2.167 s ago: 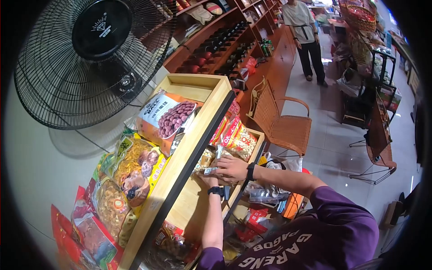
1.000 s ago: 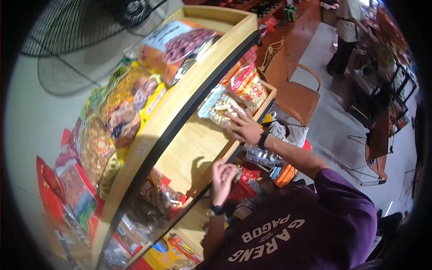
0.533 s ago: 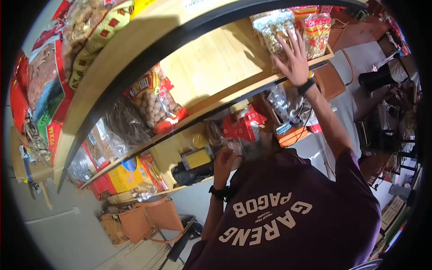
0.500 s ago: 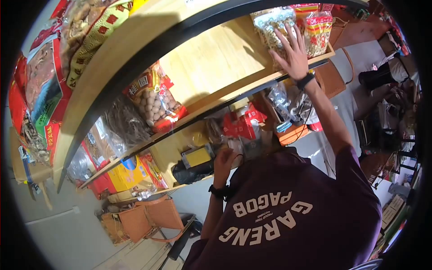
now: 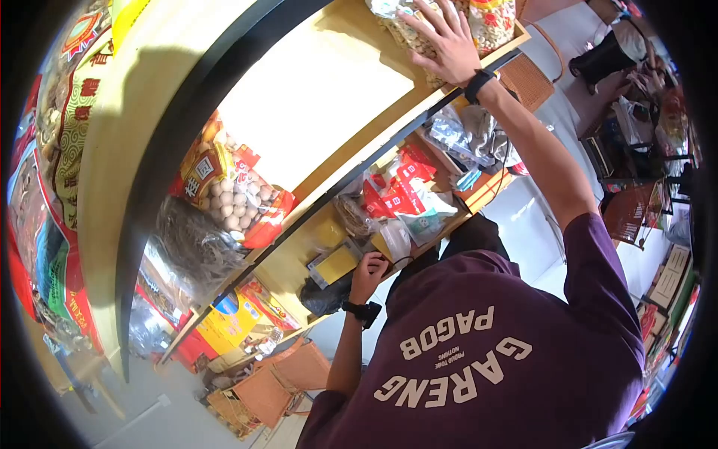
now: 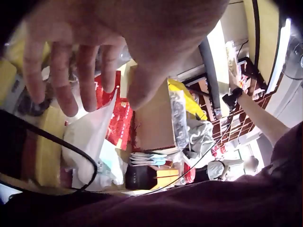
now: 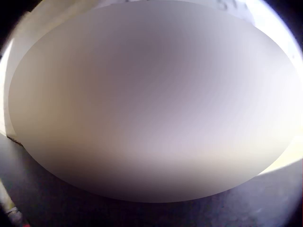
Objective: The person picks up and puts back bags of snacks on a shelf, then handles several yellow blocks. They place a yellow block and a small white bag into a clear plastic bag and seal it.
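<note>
While the right hand (image 5: 449, 49) touches one bag (image 5: 399, 31), another bag (image 5: 493, 21) sits alongside.

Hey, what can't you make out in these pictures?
Head view: the bag of pale pieces, its top cut off by the upper edge, part covered by the right hand.
Left wrist view: whatever lies behind the left hand.
Right wrist view: nearly everything, lost in a pale blur.

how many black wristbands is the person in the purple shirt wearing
2: the left wristband, just behind the left hand, and the right wristband, just behind the right hand.
</note>
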A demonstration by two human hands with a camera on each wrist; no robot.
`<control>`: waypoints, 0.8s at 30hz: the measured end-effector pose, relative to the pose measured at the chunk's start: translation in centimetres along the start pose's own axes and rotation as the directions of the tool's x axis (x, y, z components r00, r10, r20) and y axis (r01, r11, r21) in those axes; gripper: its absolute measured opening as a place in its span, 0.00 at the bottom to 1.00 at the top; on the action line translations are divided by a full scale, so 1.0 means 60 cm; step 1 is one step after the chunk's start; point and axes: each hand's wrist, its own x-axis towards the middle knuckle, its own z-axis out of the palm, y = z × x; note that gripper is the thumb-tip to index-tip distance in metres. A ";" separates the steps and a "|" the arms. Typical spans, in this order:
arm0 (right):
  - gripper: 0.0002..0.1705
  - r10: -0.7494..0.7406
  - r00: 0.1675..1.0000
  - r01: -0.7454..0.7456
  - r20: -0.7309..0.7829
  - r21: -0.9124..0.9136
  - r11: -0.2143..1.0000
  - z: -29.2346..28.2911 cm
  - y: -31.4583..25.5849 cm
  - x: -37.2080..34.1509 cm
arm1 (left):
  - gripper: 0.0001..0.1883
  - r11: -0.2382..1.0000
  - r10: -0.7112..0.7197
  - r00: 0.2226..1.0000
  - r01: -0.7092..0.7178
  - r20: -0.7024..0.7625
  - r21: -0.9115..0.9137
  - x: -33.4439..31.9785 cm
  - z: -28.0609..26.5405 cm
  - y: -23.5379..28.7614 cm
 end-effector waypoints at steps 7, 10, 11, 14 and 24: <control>0.42 -0.018 0.983 0.016 -0.181 -0.015 1.000 0.034 0.009 -0.012 | 0.30 0.956 -0.081 0.996 0.069 0.032 0.284 0.081 0.045 -0.060; 0.42 -0.010 0.986 0.003 -0.166 -0.042 0.999 0.033 0.009 -0.012 | 0.33 0.912 -0.148 0.979 0.081 0.138 0.401 0.098 0.046 -0.053; 0.42 -0.006 0.986 -0.002 -0.169 -0.050 0.999 0.033 0.009 -0.008 | 0.34 0.911 -0.158 0.971 0.074 0.179 0.406 0.105 0.044 -0.057; 0.42 -0.010 0.986 0.001 -0.164 -0.056 0.998 0.031 0.006 -0.013 | 0.27 0.904 -0.124 0.956 -0.002 0.267 0.428 0.132 0.044 -0.070; 0.41 0.004 0.983 -0.014 -0.184 -0.054 0.998 0.033 0.003 -0.010 | 0.19 0.946 -0.225 0.941 0.273 0.253 -0.175 0.114 0.021 -0.173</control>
